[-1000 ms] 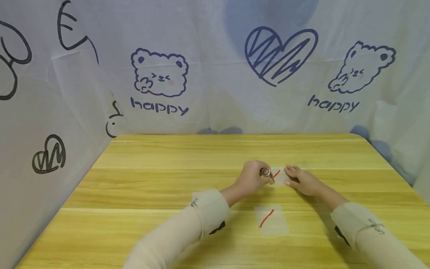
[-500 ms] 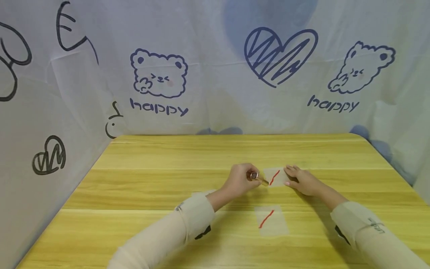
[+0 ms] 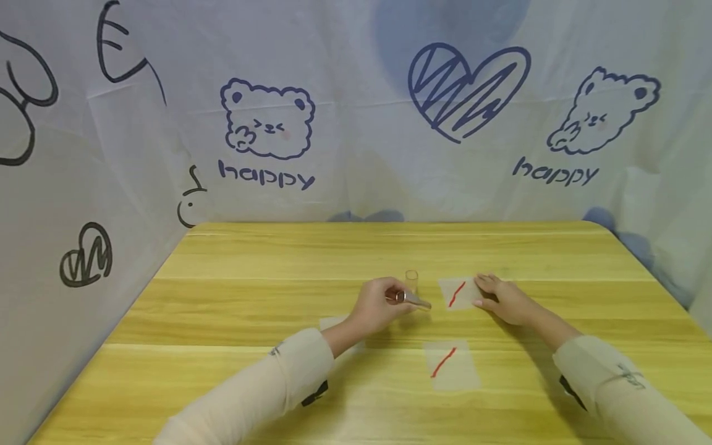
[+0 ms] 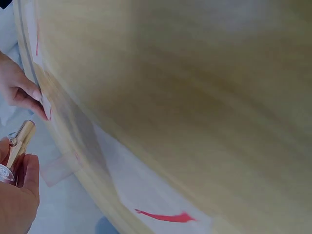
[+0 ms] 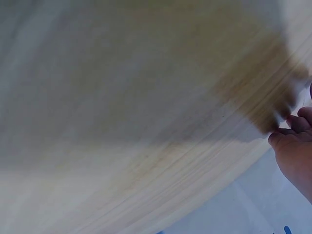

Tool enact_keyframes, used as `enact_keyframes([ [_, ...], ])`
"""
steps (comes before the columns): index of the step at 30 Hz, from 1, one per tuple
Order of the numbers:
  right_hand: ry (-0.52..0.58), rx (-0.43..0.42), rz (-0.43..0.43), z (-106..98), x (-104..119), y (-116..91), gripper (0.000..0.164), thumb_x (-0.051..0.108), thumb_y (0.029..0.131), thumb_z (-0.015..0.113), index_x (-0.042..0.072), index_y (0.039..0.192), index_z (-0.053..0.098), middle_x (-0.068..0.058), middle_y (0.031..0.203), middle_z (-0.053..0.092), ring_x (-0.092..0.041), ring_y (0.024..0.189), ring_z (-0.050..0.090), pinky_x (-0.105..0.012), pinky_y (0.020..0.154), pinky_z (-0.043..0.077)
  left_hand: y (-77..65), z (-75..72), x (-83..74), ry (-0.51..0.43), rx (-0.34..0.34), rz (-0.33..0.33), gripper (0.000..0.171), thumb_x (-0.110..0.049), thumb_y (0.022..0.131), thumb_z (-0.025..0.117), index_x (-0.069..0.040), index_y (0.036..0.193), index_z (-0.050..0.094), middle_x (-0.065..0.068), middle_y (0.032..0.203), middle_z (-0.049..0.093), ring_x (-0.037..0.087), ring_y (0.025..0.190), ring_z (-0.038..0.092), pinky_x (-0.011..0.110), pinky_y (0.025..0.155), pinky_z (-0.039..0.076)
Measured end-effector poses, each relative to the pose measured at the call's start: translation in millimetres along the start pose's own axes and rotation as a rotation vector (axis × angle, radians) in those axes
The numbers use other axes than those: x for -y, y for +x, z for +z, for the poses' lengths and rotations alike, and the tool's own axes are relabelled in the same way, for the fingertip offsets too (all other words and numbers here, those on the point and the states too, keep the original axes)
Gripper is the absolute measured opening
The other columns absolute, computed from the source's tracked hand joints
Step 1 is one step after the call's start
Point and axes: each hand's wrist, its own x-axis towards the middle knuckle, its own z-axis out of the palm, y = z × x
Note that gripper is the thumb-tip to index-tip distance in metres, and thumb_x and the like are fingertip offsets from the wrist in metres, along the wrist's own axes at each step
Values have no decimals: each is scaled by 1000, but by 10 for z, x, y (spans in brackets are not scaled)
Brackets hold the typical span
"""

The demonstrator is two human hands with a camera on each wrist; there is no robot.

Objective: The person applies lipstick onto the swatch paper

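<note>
My left hand (image 3: 375,309) grips a gold lipstick (image 3: 414,300), tilted with its narrower end toward the right. A small clear cap (image 3: 411,283) stands upright on the table just behind it. In the left wrist view the gold tube (image 4: 20,139) sticks up from the curled fingers; whether any red tip shows is too small to tell. To the right lies a thin whitish sheet (image 3: 445,288) with a slanted red stroke. My right hand (image 3: 507,303) rests with extended fingertips at that sheet's right edge.
Nearer on the wooden table (image 3: 233,296) lies a second sheet (image 3: 466,374) with a red stroke. Another pale sheet (image 3: 330,322) is partly hidden beneath my left forearm. A printed cloth (image 3: 361,123) hangs behind the table's back edge.
My left hand has moved left with the lipstick, away from the back sheet. The red stroke there and the clear cap now show uncovered. My right hand has stayed in place.
</note>
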Motion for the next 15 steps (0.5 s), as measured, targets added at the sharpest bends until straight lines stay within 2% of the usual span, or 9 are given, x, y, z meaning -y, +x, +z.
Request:
enact_keyframes([
  [7,4,-38,5,16,-9,-9,55,16,92,57,-17,131,38,-37,135,37,-53,126,32,-61,102,31,-57,-59,99,-22,-38,-43,19,-11,79,74,1,92,67,13,84,67,18,76,64,18,64,53],
  [11,20,-70,13,20,15,-22,55,15,92,58,-18,131,38,-37,134,39,-51,125,35,-59,102,34,-89,-81,136,-62,-41,-60,19,-9,79,74,2,92,67,14,85,67,15,73,62,16,61,53],
  [15,62,-112,34,14,51,-44,55,15,91,58,-17,131,38,-37,134,38,-50,125,36,-59,102,34,-119,-104,150,-114,-38,-105,20,-8,78,74,2,94,67,14,86,66,11,72,60,16,58,52],
])
